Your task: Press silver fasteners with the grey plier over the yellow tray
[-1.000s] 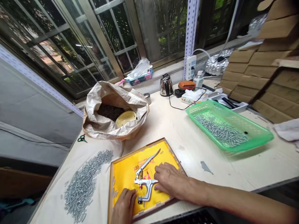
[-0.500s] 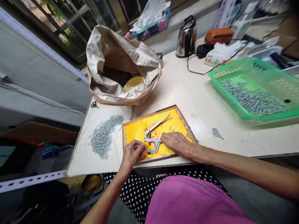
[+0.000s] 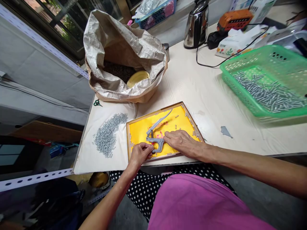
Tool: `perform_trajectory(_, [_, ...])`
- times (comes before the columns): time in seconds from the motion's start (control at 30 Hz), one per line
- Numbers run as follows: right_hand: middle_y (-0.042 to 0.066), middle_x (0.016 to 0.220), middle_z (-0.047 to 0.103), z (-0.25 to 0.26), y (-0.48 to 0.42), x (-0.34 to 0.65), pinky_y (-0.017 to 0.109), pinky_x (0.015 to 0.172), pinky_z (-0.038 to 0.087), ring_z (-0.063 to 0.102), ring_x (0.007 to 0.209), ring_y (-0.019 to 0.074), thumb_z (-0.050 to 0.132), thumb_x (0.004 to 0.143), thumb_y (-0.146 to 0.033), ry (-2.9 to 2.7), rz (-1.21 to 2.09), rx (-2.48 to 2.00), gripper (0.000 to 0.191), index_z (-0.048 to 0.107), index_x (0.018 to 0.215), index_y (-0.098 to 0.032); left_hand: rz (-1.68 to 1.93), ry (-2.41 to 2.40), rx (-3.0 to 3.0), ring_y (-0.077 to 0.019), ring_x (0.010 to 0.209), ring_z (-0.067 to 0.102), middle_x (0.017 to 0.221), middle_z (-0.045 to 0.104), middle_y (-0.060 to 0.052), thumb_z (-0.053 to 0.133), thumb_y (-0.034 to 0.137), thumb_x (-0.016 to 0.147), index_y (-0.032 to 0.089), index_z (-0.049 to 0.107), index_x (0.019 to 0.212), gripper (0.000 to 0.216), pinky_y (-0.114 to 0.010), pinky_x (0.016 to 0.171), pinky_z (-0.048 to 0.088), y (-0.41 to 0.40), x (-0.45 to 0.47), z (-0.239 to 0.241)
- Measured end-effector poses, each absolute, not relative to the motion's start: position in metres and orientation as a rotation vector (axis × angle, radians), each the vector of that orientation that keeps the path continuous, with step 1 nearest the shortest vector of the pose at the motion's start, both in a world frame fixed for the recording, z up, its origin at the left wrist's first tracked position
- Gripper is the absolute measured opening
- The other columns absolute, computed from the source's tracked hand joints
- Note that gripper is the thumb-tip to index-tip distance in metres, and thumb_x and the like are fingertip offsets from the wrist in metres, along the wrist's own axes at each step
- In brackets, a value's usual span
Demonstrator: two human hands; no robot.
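Observation:
Grey hand-press pliers [image 3: 156, 140], of the snap-fastener kind, have their long lever raised over a shallow yellow-lined tray [image 3: 137, 129]. My right hand [image 3: 181, 142] is closed around the lower handle, its fingertips near the tool's body. At the jaw end, my left hand [image 3: 141, 154] pinches with thumb and fingers together; whatever lies between them is too small or hidden to name. A red bit shows at the jaw beside the left fingertips. Several small silvery spring-like pieces [image 3: 177, 116] lie along the tray's edges.
To the left, a heap of small metal pieces [image 3: 105, 137] lies on white cloth, with green-handled scissors [image 3: 97, 103] above it. Behind stands an open woven sack [image 3: 115, 92] holding a yellow bowl [image 3: 137, 78]. A green basket [image 3: 251, 107] of metal parts and a kettle [image 3: 196, 25] stand right.
My left fingers have come up to the jaw of the pliers, where earlier they were just apart from it. My right hand keeps its hold. The whole view has shifted slightly.

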State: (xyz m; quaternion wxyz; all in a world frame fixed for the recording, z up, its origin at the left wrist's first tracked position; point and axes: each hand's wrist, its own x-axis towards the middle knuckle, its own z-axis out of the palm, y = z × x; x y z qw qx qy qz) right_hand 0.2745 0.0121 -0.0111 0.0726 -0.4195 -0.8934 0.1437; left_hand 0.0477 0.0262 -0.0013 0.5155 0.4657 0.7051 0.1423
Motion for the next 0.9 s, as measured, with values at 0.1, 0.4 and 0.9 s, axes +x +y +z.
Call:
perform_trajectory(0.1, [0.01, 0.101, 0.065, -0.013, 0.013, 0.274, 0.031, 0.062, 0.033, 0.058, 0.082, 0.0193, 0.04, 0.097, -0.005, -2.696, 0.45, -1.266, 0.022, 0.057, 0.108, -0.014, 0.251, 1.673, 1.093, -0.01, 0.046, 0.056, 0.052, 0.063, 0.001, 0.083, 0.035, 0.066, 0.013, 0.065, 0.069, 0.028, -0.021, 0.051, 0.045, 0.029, 0.05, 0.005])
perform_trajectory(0.4, [0.014, 0.116, 0.062, -0.028, 0.02, 0.28, 0.039, 0.082, 0.043, 0.056, 0.101, 0.0252, 0.052, 0.097, -0.024, -2.611, 0.435, -1.189, 0.02, 0.061, 0.114, -0.016, 0.188, 1.68, 1.115, -0.0087, 0.046, 0.051, 0.048, 0.059, 0.002, 0.083, 0.037, 0.066, 0.013, 0.064, 0.06, 0.031, -0.02, 0.05, 0.04, 0.03, 0.049, 0.009])
perform_trajectory(0.9, [0.015, 0.117, 0.062, -0.023, 0.063, 0.293, 0.045, 0.09, 0.032, 0.048, 0.105, 0.0314, 0.074, 0.073, -0.063, -2.674, 0.293, -1.276, 0.081, 0.053, 0.134, -0.013, 0.139, 1.69, 1.158, -0.0087, 0.046, 0.049, 0.048, 0.059, 0.002, 0.082, 0.044, 0.064, 0.014, 0.064, 0.057, 0.036, -0.02, 0.05, 0.036, 0.029, 0.046, 0.008])
